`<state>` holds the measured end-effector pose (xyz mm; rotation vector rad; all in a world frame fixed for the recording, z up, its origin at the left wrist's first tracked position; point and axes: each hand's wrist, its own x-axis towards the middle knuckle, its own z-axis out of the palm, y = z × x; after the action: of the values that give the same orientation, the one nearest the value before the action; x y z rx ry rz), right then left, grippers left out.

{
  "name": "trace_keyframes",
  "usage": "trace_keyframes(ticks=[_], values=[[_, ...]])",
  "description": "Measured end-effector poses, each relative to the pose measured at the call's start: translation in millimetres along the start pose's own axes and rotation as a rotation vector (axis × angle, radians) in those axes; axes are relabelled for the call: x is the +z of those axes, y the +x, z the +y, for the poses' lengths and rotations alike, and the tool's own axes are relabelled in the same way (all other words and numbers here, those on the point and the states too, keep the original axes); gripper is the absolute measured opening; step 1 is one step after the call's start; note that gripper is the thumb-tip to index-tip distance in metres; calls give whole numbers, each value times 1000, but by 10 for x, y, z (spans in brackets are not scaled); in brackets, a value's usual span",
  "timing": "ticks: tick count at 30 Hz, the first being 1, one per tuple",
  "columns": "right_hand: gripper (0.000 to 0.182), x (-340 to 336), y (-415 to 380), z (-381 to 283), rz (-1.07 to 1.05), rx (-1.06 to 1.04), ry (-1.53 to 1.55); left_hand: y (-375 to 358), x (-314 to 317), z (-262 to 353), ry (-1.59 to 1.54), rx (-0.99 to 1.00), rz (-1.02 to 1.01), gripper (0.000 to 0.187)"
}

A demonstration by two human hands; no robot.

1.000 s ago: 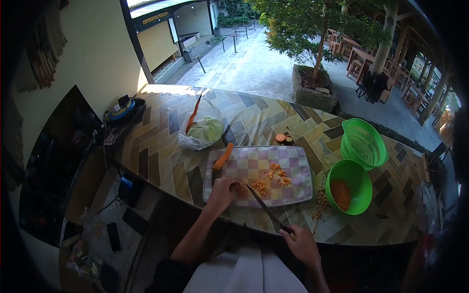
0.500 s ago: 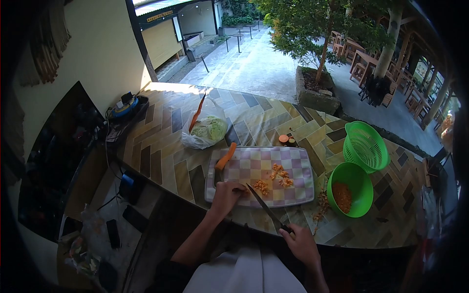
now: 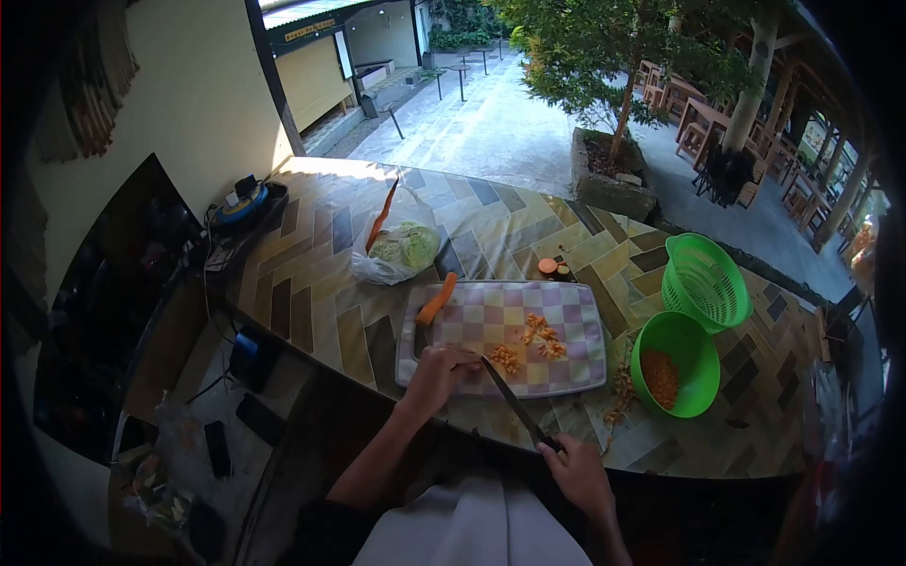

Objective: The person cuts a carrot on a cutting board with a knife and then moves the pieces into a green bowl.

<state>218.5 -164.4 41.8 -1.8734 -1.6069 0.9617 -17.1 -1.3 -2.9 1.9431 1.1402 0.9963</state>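
Your right grip [image 3: 578, 469] is closed around the knife [image 3: 514, 406], blade tip at the board [image 3: 481, 307]. Your left grip [image 3: 436, 373] has its fingers bunched beside the tip; whether they pinch anything, you cannot tell. Cut pieces [image 3: 503, 358] lie on the board; a carrot [image 3: 436, 300] at its left remains unchopped. The bowl [image 3: 703, 363] contains orange bits. Scraps [image 3: 621, 391] occupy the gap between board and bowl. The board's near edge lies near the worktop [image 3: 330, 321] edge.

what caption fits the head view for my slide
Knife in right hand, left hand close by, chopped carrot on a checkered board
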Motion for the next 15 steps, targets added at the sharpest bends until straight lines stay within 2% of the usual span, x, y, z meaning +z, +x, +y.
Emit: trace_keyframes(ticks=[6,11,15], values=[[34,-16,5,-8,-6,14,-9,-12,-77,91,156,60,105,14],[34,25,-4,77,48,-33,15,-81,-8,63,195,101,80,13],[34,-30,-10,-2,-1,29,8,-85,84,66,194,94,102,12]])
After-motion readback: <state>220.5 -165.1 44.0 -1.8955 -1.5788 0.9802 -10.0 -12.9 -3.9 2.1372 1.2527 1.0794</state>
